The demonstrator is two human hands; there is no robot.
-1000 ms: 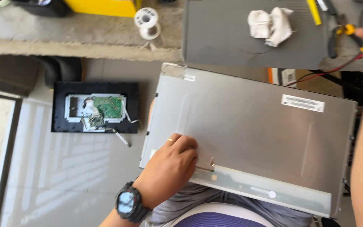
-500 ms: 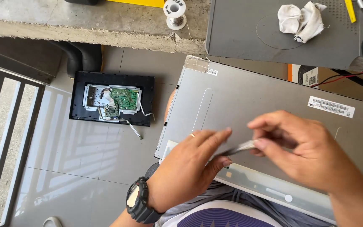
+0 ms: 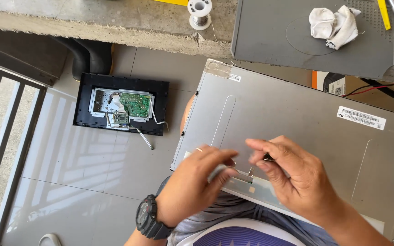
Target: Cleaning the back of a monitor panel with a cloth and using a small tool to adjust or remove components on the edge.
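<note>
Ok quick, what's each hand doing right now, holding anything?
Left hand: fingers curled on a blurred pale strip at the panel edge.
Right hand: pinching a small dark tool; kind unclear.

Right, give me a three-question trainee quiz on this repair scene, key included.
1. True or false: the display panel lies with its metal back facing up.
2. Which wrist carries the black wristwatch? A) left B) right C) neither
3. Fill in: on the grey casing at the top lies a crumpled white ____.

Key:
1. True. The left hand and right hand both work at the strip along its near edge.
2. A.
3. Cloth. The solder spool stands apart on the concrete ledge, and the opened black back cover with its green circuit board lies on the tiled floor.
</note>
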